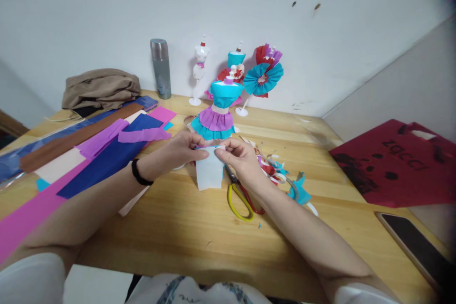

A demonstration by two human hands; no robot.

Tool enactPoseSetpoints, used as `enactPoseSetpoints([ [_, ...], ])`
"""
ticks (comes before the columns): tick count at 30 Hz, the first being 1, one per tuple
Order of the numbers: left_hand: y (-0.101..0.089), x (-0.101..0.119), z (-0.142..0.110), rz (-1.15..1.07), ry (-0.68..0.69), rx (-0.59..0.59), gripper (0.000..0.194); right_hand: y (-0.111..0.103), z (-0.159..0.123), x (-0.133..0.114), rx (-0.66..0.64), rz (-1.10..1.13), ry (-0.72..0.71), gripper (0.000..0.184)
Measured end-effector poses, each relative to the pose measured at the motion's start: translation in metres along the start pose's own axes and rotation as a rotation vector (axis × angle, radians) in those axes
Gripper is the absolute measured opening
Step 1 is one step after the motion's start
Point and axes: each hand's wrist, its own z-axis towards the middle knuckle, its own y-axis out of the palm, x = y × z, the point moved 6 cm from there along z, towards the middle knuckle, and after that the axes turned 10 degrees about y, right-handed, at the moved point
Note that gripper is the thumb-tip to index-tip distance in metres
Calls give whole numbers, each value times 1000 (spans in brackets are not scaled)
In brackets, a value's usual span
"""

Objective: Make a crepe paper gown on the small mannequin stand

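Both hands pinch the top edge of a white sheet of paper (209, 174), which hangs down toward the table. My left hand (183, 149) grips its upper left corner, thumb in front. On the opposite corner, my right hand (239, 156) is closed the same way. A thin strip of purple and blue shows along the sheet's top edge. Just behind stands a small mannequin (218, 113) in a turquoise top and a ruffled purple and turquoise skirt. Scissors (240, 202) with yellow and red handles lie under my right wrist.
Coloured paper strips (103, 159) cover the left side, near a brown cloth (101, 88) and a thermos (161, 69). More mannequins (199, 69) stand by the wall. Paper scraps (274, 168) lie right of the scissors. A red bag (388, 166) and a phone (409, 242) are farther right.
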Motion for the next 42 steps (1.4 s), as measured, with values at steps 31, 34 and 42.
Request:
enactPoseSetpoints([
  [31,-7,24,-5,283,165,210,40,-11,0,-7,132,30,-6,24],
  [34,-5,25,-5,248,174,201,40,-11,-1,-9,133,63,8,26],
  [42,-1,28,-12,168,78,207,40,-11,-4,-13,146,144,37,27],
])
